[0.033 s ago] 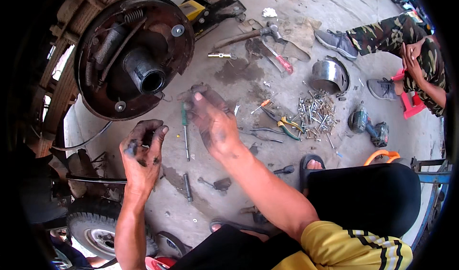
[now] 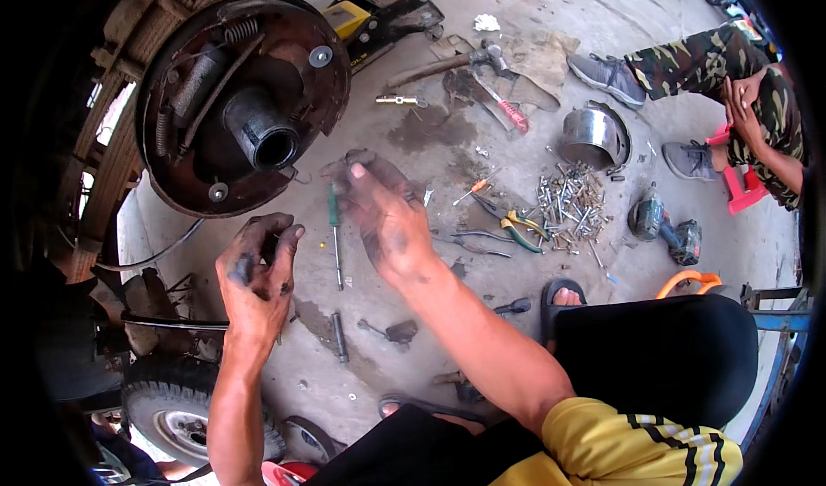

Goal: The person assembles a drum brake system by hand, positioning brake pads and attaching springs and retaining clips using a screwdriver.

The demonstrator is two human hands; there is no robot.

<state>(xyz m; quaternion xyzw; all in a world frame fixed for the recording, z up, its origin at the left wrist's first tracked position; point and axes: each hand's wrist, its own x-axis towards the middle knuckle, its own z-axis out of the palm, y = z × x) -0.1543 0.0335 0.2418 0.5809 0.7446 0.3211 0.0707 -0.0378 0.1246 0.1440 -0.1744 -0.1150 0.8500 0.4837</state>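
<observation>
My left hand (image 2: 258, 267), black with grease, is raised below the rusty drum brake assembly (image 2: 297, 64). Its fingers are curled toward the thumb, and whatever they hold, if anything, is hidden. To the right of it my right hand (image 2: 387, 219) hovers over the floor, greasy too. Motion smears its fingers, so their grip is unclear. Springs, brake shoes and a dark hub spindle (image 2: 258, 133) show on the assembly. A screwdriver with a green handle (image 2: 334, 206) lies on the concrete between my hands.
Pliers (image 2: 520, 228), a heap of bolts (image 2: 572, 206), a cordless drill (image 2: 662, 224), a metal ring-shaped drum (image 2: 594, 136) and a hammer (image 2: 439, 67) lie on the floor. A person in camouflage trousers (image 2: 697, 64) sits at the right. A wheel (image 2: 172, 421) stands at lower left.
Almost nothing differs; the whole view has shifted very slightly. My right hand's fingers are more blurred.
</observation>
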